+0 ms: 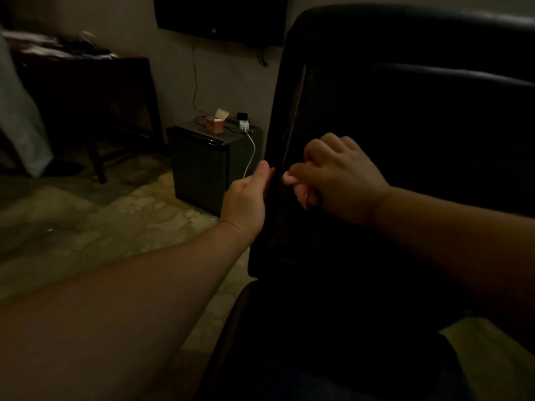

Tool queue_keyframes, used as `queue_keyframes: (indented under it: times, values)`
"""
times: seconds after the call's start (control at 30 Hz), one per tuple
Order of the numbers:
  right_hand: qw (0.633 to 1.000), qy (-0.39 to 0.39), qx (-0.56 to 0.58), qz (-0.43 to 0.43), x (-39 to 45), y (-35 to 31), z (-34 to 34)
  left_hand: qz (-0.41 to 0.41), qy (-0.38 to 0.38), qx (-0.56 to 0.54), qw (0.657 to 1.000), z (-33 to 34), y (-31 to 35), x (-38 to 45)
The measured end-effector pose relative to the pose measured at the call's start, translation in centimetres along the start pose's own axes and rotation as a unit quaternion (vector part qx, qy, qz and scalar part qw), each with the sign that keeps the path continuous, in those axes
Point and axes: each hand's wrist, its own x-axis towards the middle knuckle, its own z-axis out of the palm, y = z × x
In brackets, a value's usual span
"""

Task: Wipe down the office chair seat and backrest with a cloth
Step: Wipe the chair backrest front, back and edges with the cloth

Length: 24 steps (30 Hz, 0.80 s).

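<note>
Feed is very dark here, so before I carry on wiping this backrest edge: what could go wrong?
1. Cloth can't be made out in the right hand; wiping may miss the backrest edge.
2. Left hand grips that edge; pulling could swivel the chair.
3. The white cable on the small cabinet hangs close by.

You're in a dim hotel-type room, I'd say. Wall-mounted TV (220, 18), mini fridge (202, 166), dark wooden bench (95, 91).

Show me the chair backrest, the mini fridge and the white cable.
backrest (405, 117), head view, front padding.
mini fridge (199, 169), head view, its front door.
white cable (251, 151), head view, the stretch hanging down the fridge.
</note>
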Motion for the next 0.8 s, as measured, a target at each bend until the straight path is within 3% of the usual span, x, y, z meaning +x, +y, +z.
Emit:
queue_keyframes:
  times: [0.13, 0.2, 0.3, 0.4, 0.5, 0.57, 0.67, 0.8]
  values:
    - [0.997, -0.01, -0.028, 0.073, -7.6, 5.8, -1.2, -0.021, -0.024, -0.005, 0.999, 1.5, 0.1, -1.8]
    - [0.99, -0.003, -0.034, 0.139, -12.6, 8.4, -2.3, 0.023, 0.015, 0.057, 0.998, 3.0, -0.4, -3.6]
    - [0.978, -0.023, -0.028, 0.207, -18.0, 9.8, -4.4, 0.149, 0.073, 0.202, 0.965, 5.8, -0.9, -7.0]
    - [0.958, 0.04, -0.012, 0.284, -21.7, 9.3, -5.7, 0.257, -0.03, 0.234, 0.937, 9.3, -1.7, -9.5]
    - [0.923, 0.08, 0.017, 0.377, -27.3, 9.3, -6.5, 0.277, -0.133, 0.261, 0.915, 13.0, -3.5, -11.6]
    - [0.9, 0.085, 0.011, 0.426, -30.9, 9.0, -6.2, 0.271, -0.185, 0.32, 0.889, 14.8, -5.0, -12.6]
    - [0.904, 0.073, 0.027, 0.421, -32.8, 7.8, -5.3, 0.237, -0.258, 0.404, 0.845, 16.5, -6.9, -12.7]
    - [0.872, 0.143, 0.049, 0.466, -30.3, 9.2, -4.0, 0.129, -0.345, 0.518, 0.772, 17.5, -8.2, -11.2]
